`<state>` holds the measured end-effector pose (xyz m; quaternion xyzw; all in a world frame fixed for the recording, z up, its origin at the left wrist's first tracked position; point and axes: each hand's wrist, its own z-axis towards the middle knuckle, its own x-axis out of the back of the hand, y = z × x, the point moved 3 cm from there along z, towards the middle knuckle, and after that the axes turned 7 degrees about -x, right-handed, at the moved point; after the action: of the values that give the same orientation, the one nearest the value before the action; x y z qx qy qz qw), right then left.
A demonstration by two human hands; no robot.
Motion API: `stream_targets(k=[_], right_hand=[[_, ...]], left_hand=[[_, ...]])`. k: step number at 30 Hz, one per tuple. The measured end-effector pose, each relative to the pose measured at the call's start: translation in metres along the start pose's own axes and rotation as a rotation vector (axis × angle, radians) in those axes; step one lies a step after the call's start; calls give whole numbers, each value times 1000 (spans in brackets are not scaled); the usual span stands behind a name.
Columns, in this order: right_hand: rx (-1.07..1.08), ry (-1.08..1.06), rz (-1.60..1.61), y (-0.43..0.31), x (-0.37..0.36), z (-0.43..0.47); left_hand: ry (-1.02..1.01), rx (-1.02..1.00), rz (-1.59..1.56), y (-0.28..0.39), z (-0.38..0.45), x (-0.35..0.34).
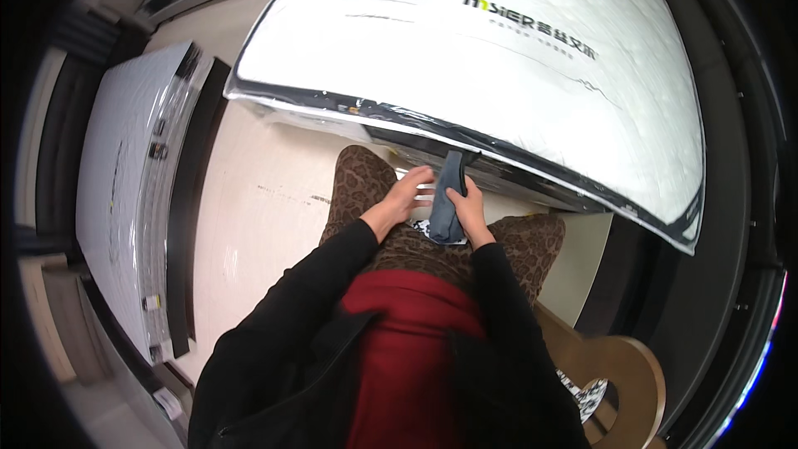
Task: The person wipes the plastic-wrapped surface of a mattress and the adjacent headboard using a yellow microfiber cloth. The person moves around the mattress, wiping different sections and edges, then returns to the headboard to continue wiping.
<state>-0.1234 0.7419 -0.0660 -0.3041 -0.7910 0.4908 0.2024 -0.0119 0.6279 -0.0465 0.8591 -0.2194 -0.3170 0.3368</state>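
My right hand (472,209) grips a long, folded or rolled piece of blue-grey cloth (447,202) with a dark edge, held upright between my knees. Just left of it is my left hand (408,194), its fingers apart and pointing at the cloth; whether the fingertips touch it I cannot tell. Under the cloth's lower end lies a black-and-white patterned fabric (423,227) on my lap. Beyond the hands rises the near edge of a plastic-wrapped white mattress (436,62) with dark piping.
Another wrapped mattress (128,187) lies on the left across the pale floor (249,218). A dark upholstered bed frame (717,156) curves along the right. Behind me at the lower right is a wooden chair (645,374) with patterned fabric on it.
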Motion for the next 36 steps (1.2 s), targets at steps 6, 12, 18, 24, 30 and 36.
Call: stream_targets(k=[6, 12, 18, 24, 30, 36], right_hand=[[284, 16, -636, -40, -23, -30], [343, -81, -361, -37, -26, -24], [434, 27, -710, -60, -32, -40], [466, -64, -871, -61, -44, -48], [637, -111, -767, -67, -51, -53], [562, 11, -627, -66, -29, -48]], left_hand=[[-9, 76, 8, 7, -17, -13], [2, 18, -132, 12, -21, -6], [-102, -58, -376, 7, -22, -15], [22, -67, -393, -6, -11, -4], [197, -107, -531, -5, 10, 26], [548, -485, -522, 48, 25, 71]])
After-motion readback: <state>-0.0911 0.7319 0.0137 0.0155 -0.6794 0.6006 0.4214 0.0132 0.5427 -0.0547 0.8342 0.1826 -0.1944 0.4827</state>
